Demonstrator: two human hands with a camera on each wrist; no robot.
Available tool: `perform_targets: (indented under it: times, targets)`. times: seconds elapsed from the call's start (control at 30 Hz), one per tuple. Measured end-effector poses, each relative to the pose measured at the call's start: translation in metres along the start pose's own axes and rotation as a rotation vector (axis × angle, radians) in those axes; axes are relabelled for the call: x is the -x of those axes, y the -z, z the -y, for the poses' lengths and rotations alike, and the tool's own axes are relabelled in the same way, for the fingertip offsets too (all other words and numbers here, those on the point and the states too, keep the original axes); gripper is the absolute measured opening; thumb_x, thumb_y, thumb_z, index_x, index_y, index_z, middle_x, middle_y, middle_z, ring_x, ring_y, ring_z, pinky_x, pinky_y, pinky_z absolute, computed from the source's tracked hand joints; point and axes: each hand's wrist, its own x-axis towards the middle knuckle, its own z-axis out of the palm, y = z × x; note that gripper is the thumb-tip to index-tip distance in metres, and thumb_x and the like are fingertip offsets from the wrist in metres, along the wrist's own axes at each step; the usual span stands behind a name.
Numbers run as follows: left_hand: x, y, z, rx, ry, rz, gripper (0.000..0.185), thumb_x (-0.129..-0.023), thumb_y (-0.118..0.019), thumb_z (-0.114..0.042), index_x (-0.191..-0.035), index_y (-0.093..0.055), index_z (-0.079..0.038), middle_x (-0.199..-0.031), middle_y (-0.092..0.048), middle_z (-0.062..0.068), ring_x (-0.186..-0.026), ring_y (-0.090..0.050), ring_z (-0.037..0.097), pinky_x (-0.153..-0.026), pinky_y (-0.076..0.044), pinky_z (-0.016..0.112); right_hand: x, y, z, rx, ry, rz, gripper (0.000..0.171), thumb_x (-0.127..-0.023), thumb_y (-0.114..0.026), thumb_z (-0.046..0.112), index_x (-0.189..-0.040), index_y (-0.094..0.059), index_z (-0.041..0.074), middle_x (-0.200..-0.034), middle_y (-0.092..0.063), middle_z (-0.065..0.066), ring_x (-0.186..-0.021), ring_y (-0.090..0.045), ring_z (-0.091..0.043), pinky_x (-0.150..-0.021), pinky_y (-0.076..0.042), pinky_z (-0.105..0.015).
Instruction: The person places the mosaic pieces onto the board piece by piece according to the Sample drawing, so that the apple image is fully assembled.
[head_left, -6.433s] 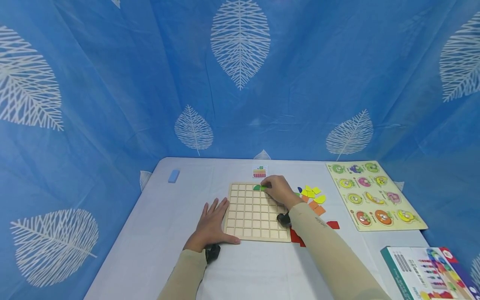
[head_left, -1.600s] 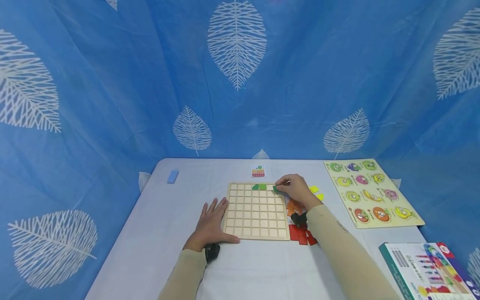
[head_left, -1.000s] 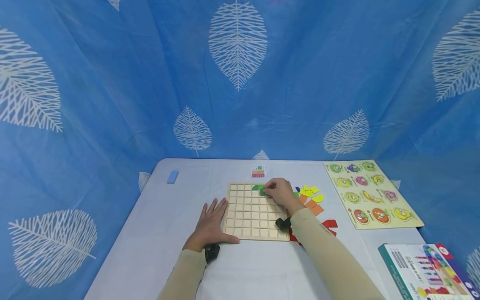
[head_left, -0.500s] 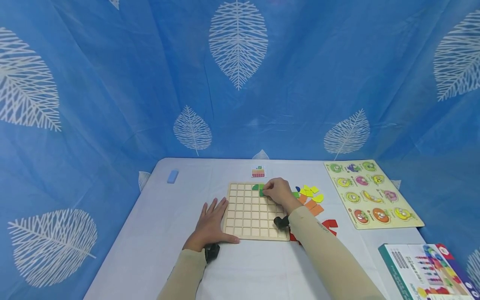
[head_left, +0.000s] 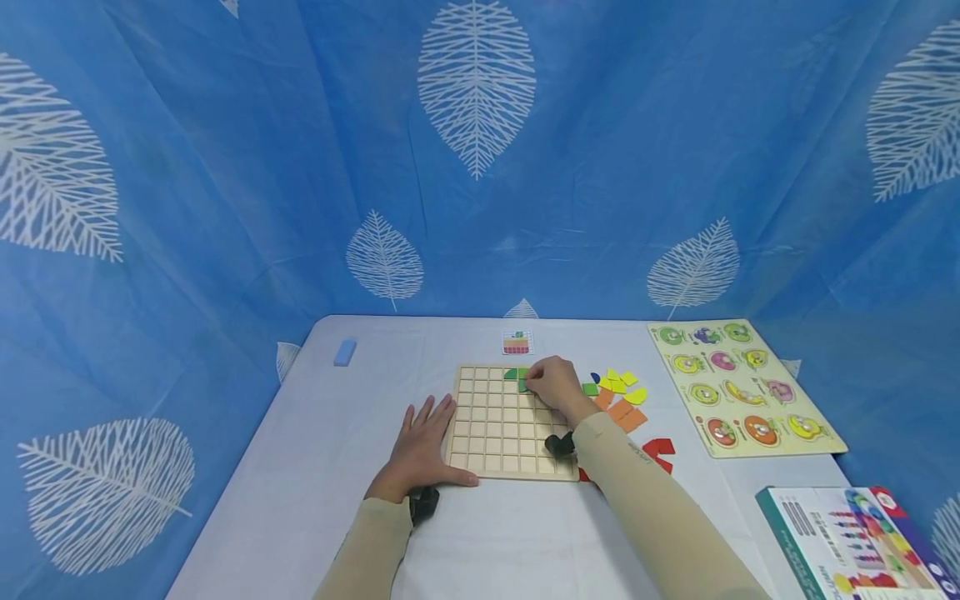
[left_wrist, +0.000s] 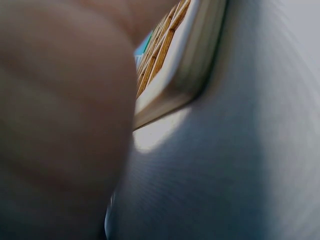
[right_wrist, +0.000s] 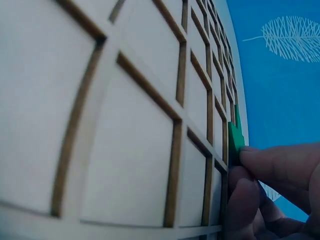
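A wooden grid board lies on the white table. Two green pieces sit in its top row. My right hand reaches over the board's far right part and pinches a dark green piece against a cell just below them. In the right wrist view the fingertips grip that green piece at the grid. My left hand lies flat on the table against the board's left edge, thumb along the front edge. In the left wrist view only the palm and the board's edge show.
Loose pieces lie right of the board: green, yellow, orange, red. A pattern card lies behind the board, a blue block far left. A fruit peg puzzle and a box are on the right.
My right hand carried a green piece from the board's right edge leftward to the cell under the two green ones and has held nearly still since. The left hand has not moved.
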Motion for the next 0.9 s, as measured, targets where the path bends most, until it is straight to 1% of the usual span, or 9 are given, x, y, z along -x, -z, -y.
perform_targets:
  times: [0.23, 0.4, 0.6, 0.8, 0.9]
  targets:
    - [0.0002, -0.0001, -0.0004, 0.006, -0.001, 0.003, 0.142, -0.058, -0.088, -0.079, -0.166, -0.031, -0.006, -0.171, -0.027, 0.009, -0.159, -0.012, 0.035, -0.125, -0.003, 0.059, 0.0027, -0.0036, 0.0006, -0.024, -0.035, -0.002, 0.009, -0.1, -0.073, 0.01, -0.1, -0.081, 0.006, -0.096, -0.072, -0.005, -0.099, -0.066, -0.03, -0.089, -0.056, -0.048]
    - [-0.0002, -0.0014, 0.0007, -0.002, 0.005, 0.008, 0.143, -0.058, -0.086, -0.082, -0.167, -0.03, -0.008, -0.172, -0.026, 0.006, -0.159, -0.011, 0.033, -0.126, -0.001, 0.057, 0.0039, -0.0054, 0.0001, -0.019, -0.023, -0.007, 0.009, -0.099, -0.073, 0.009, -0.1, -0.081, 0.007, -0.098, -0.073, -0.007, -0.101, -0.067, -0.031, -0.089, -0.056, -0.049]
    - [0.0006, -0.0004, 0.0006, 0.001, 0.002, 0.012, 0.144, -0.057, -0.086, -0.081, -0.167, -0.029, -0.008, -0.172, -0.025, 0.007, -0.159, -0.01, 0.033, -0.125, 0.0, 0.057, 0.0038, -0.0062, -0.0002, -0.014, -0.002, 0.0, 0.01, -0.1, -0.072, 0.008, -0.103, -0.082, 0.007, -0.1, -0.074, -0.006, -0.103, -0.067, -0.031, -0.092, -0.056, -0.049]
    - [0.0006, 0.0003, 0.0, -0.01, 0.006, 0.022, 0.144, -0.058, -0.087, -0.081, -0.167, -0.028, -0.009, -0.173, -0.024, 0.006, -0.159, -0.01, 0.032, -0.126, 0.0, 0.056, 0.0043, -0.0058, -0.0023, -0.021, -0.001, -0.005, 0.01, -0.1, -0.073, 0.009, -0.105, -0.082, 0.007, -0.099, -0.073, -0.005, -0.1, -0.067, -0.029, -0.089, -0.056, -0.048]
    - [0.0005, 0.0004, 0.0002, -0.005, 0.001, 0.015, 0.144, -0.058, -0.087, -0.081, -0.167, -0.029, -0.008, -0.172, -0.025, 0.007, -0.159, -0.01, 0.032, -0.126, -0.001, 0.057, 0.005, -0.0037, -0.0039, -0.063, -0.024, -0.02, 0.013, -0.101, -0.071, 0.01, -0.11, -0.08, 0.007, -0.102, -0.072, -0.006, -0.099, -0.066, -0.028, -0.087, -0.056, -0.048]
